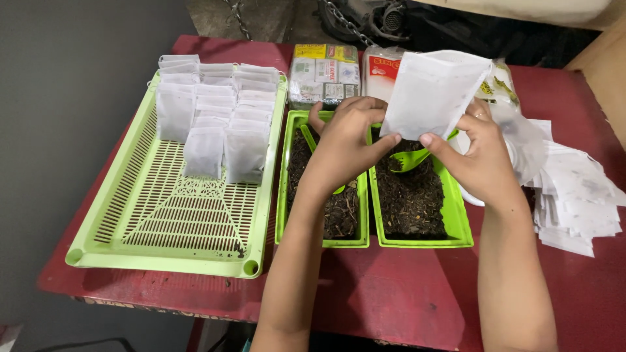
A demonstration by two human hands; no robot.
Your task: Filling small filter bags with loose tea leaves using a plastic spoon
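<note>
**Pouch held open above two trays of dark loose material**

Pouch (430,94), white and thin, hangs between both hands over the right-hand green tray (456,228). It looks like a light, non-woven or paper-like sachet: limp, easily creased, probably near weightless while empty, and likely to tear or crumple if pinched hard. The left hand (345,137) closes finger and thumb on the lower left corner, and the right hand (479,156) pinches the lower right edge, so both are clamped on the same pouch. Edges and corners seem the sensible places to hold it, since the flat middle would buckle.

Below it a green scoop (407,160) lies in the dark, crumbly, fibrous fill of the right-hand tray; the left-hand green tray (282,195), just beside it, holds the same coarse stuff. Both trays are smooth, rigid plastic with raised rims.

On the left of the red table (391,293) sits a pale green perforated basket tray (163,248), its slotted floor stiff and shallow, with rows of filled white pouches (222,117) standing upright at its far end. A loose stack of flat empty pouches (577,202) spreads out by the right forearm. Behind the trays stand a wrapped block of small boxes (324,75) and a clear plastic packet (381,68), glossy and slippery-looking.
</note>
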